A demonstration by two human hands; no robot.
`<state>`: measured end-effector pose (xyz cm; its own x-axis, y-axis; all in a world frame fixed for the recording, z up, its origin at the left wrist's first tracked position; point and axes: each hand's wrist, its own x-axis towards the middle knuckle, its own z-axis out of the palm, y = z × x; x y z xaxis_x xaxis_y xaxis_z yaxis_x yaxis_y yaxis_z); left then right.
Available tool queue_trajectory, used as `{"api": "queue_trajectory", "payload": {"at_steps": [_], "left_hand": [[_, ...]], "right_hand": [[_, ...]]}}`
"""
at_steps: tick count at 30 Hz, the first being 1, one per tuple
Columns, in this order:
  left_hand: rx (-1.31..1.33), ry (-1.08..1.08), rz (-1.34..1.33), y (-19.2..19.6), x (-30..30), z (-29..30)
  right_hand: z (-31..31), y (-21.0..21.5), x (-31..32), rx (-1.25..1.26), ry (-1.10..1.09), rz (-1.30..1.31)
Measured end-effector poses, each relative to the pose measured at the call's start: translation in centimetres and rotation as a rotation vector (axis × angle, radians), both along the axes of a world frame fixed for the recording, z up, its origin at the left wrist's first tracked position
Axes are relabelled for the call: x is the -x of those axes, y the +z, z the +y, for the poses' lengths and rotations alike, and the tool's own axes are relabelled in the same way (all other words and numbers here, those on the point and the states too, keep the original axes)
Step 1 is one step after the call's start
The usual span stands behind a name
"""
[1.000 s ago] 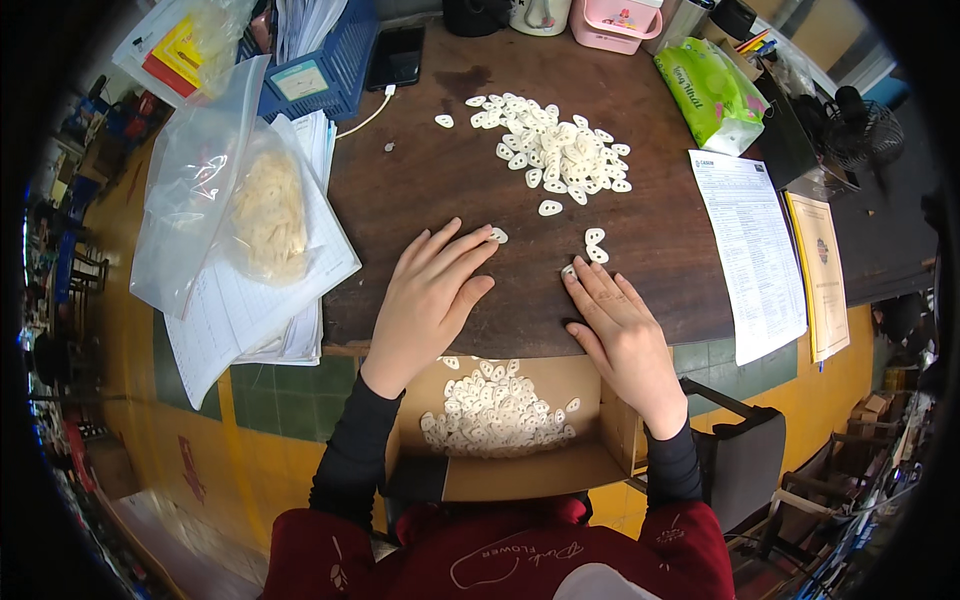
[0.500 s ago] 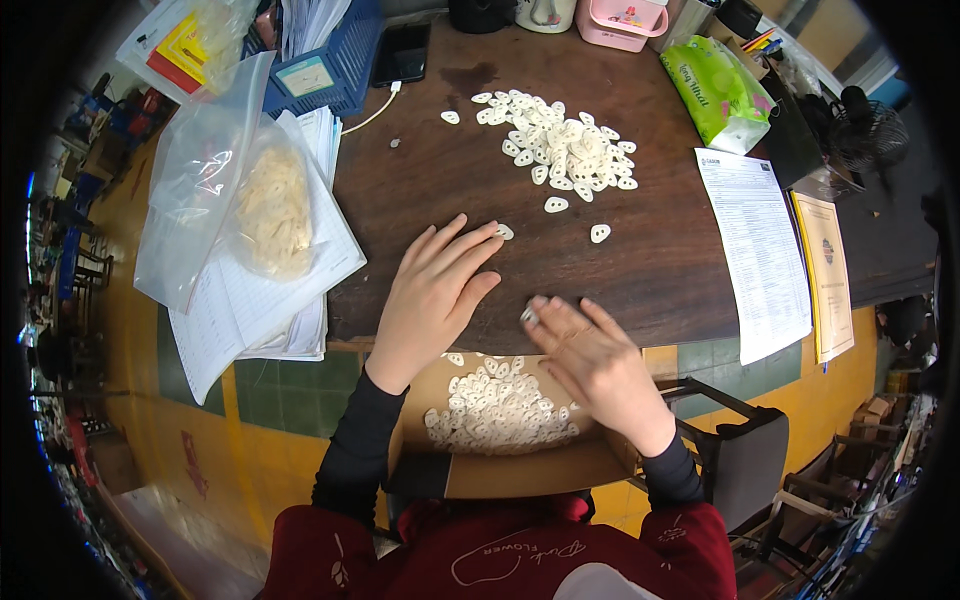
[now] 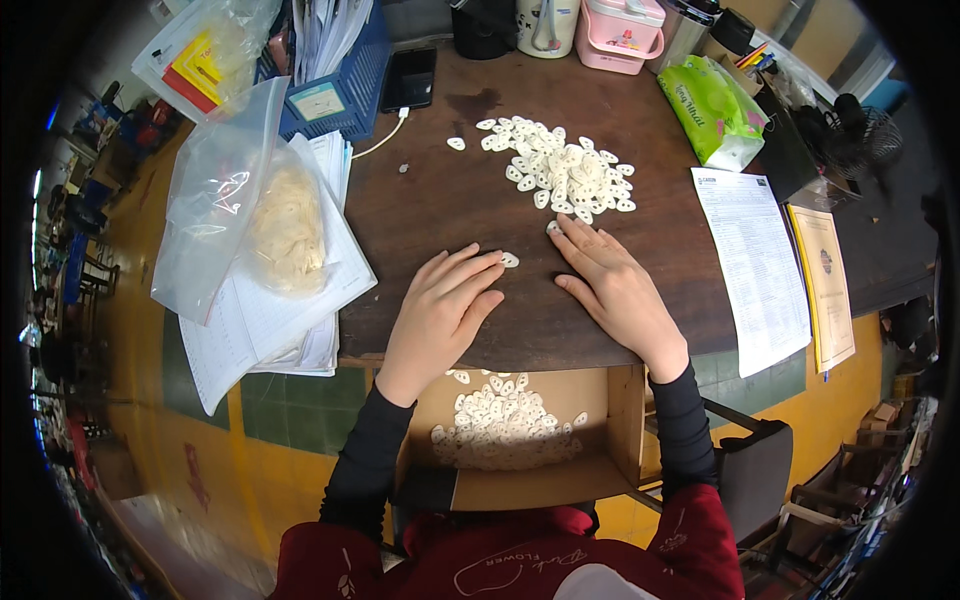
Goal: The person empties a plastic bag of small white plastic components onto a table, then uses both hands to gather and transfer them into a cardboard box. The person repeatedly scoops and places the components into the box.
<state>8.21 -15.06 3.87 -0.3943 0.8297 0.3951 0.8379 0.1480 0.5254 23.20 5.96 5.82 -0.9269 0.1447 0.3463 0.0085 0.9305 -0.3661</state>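
My left hand point(image 3: 440, 305) lies flat on the dark wooden table, fingers stretched out. By its fingertips is a small white rounded-triangle piece with holes point(image 3: 509, 260), partly covered. My right hand point(image 3: 618, 285) is also flat, fingers extended, just in front of a loose pile of similar white pieces point(image 3: 570, 170). One fingertip rests on or beside a single white piece point(image 3: 554, 228); whether it presses on it I cannot tell. Below the table edge, an open cardboard box point(image 3: 540, 490) holds many more such pieces point(image 3: 505, 425). Whatever lies under my palms is hidden.
At left, a clear plastic bag point(image 3: 215, 205) with pale contents lies on papers point(image 3: 335, 290). Behind are a blue file basket point(image 3: 345, 95), a phone point(image 3: 408, 80) and a pink container point(image 3: 618, 40). Right: a green tissue pack point(image 3: 712, 112), a printed sheet point(image 3: 752, 270), a chair point(image 3: 755, 465).
My right hand has moved away from the table's front edge, up to the pile. My left hand stays by its piece. The loose piece to the right no longer shows.
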Motion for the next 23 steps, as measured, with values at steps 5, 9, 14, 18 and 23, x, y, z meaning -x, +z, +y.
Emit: {"api": "queue_trajectory", "payload": {"at_steps": [5,9,14,18,23], "left_hand": [[-0.017,0.011,-0.018,-0.3,0.1,0.1],[0.150,-0.021,0.176,-0.5,0.3,0.4],[0.212,-0.107,0.385,-2.0,2.3,6.3],[0.138,-0.113,0.476,-2.6,4.5,12.2],[0.191,-0.236,0.287,-3.7,4.8,12.7]], "right_hand": [[-2.2,-0.1,-2.8,0.047,0.149,-0.105],[-5.8,-0.6,-6.0,0.069,0.319,-0.080],[-10.1,-1.1,-8.3,0.325,0.539,-0.101],[-9.8,-0.6,-9.2,0.345,0.435,-0.040],[-8.8,-0.7,-11.1,0.397,0.337,-0.012]]}}
